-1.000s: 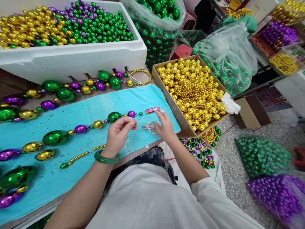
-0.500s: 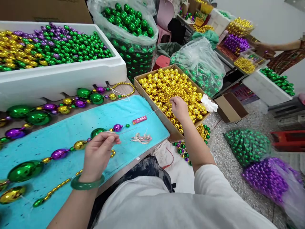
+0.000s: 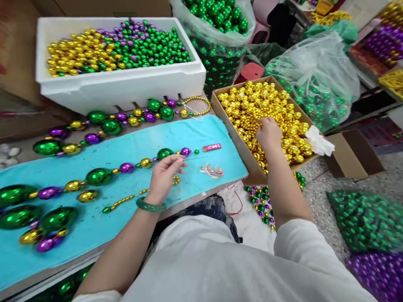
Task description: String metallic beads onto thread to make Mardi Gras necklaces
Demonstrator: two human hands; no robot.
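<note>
Foam bin (image 3: 126, 90), blue cloth (image 3: 195, 132) left of bead box (image 3: 238, 147). Left hand (image 3: 165, 176) likewise, pinching thin rod (image 3: 200, 159); right hand (image 3: 269, 135) above box, grip unclear.

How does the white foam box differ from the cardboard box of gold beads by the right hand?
The white foam box holds purple, green and gold beads; the cardboard box shows gold beads. The white foam box has thick white walls; the cardboard box has thin brown ones. The right hand is over the cardboard box; neither hand is at the white foam box. Both are open-topped.
</note>
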